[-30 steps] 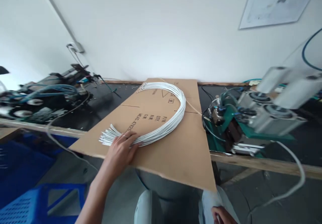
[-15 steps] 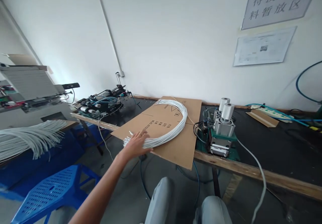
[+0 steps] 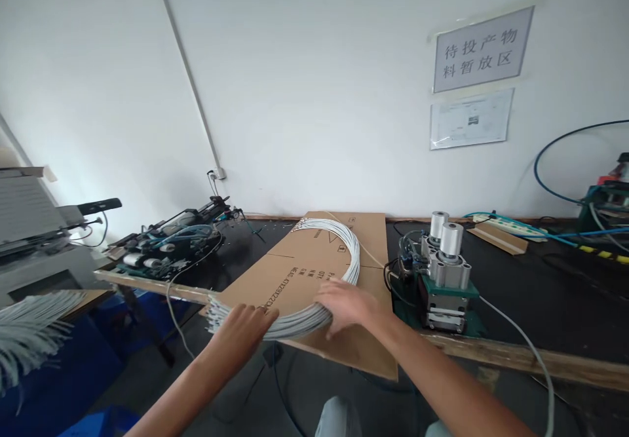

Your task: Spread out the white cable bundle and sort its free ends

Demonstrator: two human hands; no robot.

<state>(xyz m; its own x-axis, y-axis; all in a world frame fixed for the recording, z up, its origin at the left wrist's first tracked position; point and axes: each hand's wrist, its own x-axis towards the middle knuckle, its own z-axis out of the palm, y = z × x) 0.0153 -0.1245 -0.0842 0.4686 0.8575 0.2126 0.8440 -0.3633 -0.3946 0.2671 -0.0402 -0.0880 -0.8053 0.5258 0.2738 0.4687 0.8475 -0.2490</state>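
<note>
A curved bundle of white cables (image 3: 354, 253) lies on a flat cardboard sheet (image 3: 289, 273), which overhangs the table's front edge. My left hand (image 3: 248, 327) is closed over the bundle close to its loose near-left ends. Farther along the curve, my right hand (image 3: 348, 304) grips the same bundle, its fingers on top and the thumb below. Parts of the cables under both hands are hidden. At the back of the cardboard, the bundle's other ends fan out slightly.
Right of the cardboard stands a pneumatic fixture (image 3: 446, 273) with silver cylinders. A machine with hoses (image 3: 171, 237) sits at the table's left. More white cables (image 3: 34, 332) hang over a surface at far left. A power strip (image 3: 511, 227) lies near the wall.
My right hand has come into view and taken hold of the cable bundle. My left hand has closed on the bundle near its loose ends. The head view has turned slightly right.
</note>
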